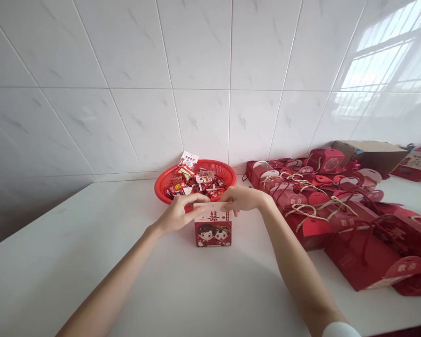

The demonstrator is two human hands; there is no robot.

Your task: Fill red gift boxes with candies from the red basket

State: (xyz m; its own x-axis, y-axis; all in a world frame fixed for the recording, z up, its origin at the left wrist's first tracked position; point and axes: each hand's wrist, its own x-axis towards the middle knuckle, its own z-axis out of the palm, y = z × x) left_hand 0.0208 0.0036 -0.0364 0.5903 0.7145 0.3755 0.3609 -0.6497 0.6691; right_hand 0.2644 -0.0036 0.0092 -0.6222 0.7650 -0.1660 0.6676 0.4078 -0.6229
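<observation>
A small red and white wedding candy box [213, 232] stands upright on the white counter, its printed front with two cartoon figures facing me. My left hand [178, 211] grips the top left edge, thumb in front and fingers reaching behind. At the top right corner, my right hand [243, 198] pinches the box with curled fingers. The back of the box and some fingertips are hidden. Just behind it sits a red plastic basket [158, 188] holding wrapped sweets [210, 180] and a white printed card [188, 159].
Many red gift boxes [354, 255] with rope handles crowd the counter on the right. A brown cardboard box [375, 154] stands behind them against the tiled wall [201, 56]. The white counter [73, 262] stretches to the left and front.
</observation>
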